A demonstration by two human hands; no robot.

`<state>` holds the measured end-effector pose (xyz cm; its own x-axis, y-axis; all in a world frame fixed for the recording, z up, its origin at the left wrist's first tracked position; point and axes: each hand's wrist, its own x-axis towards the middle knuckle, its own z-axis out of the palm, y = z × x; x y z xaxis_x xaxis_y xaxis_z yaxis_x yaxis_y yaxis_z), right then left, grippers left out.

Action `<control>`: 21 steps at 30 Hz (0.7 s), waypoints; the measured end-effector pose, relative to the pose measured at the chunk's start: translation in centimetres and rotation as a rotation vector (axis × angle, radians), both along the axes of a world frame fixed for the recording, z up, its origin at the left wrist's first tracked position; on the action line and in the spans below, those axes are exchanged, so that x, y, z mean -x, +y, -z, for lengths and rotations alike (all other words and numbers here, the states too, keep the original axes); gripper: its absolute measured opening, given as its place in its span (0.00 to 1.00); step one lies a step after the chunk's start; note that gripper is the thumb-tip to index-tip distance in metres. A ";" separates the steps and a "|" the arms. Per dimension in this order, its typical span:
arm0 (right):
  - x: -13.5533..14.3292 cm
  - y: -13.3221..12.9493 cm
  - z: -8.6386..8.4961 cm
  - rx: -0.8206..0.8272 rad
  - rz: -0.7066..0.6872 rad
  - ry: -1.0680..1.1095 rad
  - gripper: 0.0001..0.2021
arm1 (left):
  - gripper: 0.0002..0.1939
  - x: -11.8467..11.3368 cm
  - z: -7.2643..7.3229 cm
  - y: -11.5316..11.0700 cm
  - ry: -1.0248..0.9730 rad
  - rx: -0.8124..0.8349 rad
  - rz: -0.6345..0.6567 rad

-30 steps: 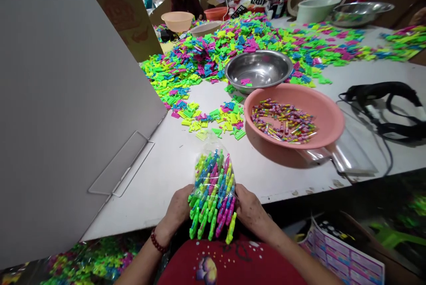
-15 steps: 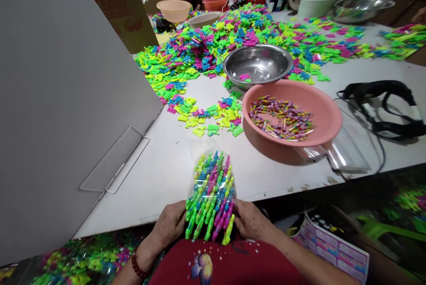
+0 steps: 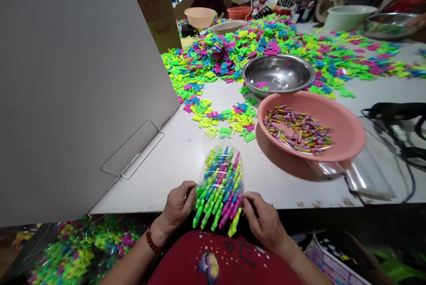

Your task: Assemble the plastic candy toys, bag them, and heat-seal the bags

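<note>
The person's left grip (image 3: 179, 203) is closed on one side edge of a clear bag (image 3: 218, 183), and the right grip (image 3: 264, 223) pinches the opposite edge. The bag, packed with bright toy pieces in slanting rows, is at the near edge of the worktop (image 3: 149, 191), just in front of the person's body.

A tall pale panel (image 3: 76, 76) blocks the left side, a wire loop (image 3: 133, 149) jutting from its lower edge. To the right, a pink basin (image 3: 346, 129) holds small multicoloured sticks (image 3: 299, 132), mostly toward its left side; clear plastic sheets (image 3: 369, 178) lie partly under it. Just behind, a steel bowl (image 3: 282, 74) contains only a few pieces (pink and green ones). Beyond spreads a big heap (image 3: 239, 45) of loose flat pieces, with a peach basin (image 3: 200, 17) and a pale green basin (image 3: 348, 18) farther back. Black straps (image 3: 399, 116) lie at the far right.
</note>
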<state>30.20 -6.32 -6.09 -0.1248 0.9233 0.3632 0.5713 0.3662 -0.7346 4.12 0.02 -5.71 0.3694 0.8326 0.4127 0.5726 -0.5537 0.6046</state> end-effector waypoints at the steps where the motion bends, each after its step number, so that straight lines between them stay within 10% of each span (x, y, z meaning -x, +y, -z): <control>1: -0.1 0.1 -0.2 -0.028 -0.016 -0.035 0.06 | 0.05 0.1 -0.3 0.1 0.031 -0.019 0.017; 21: -1.6 -0.8 -4.0 -0.310 -0.409 -0.433 0.06 | 0.11 2.6 -5.2 -1.9 0.320 0.037 0.456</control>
<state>31.79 -7.14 -2.06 -0.6367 0.6318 0.4422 0.5610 0.7729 -0.2966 1.47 -1.93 -0.47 0.7974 0.5713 0.1943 0.4385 -0.7698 0.4639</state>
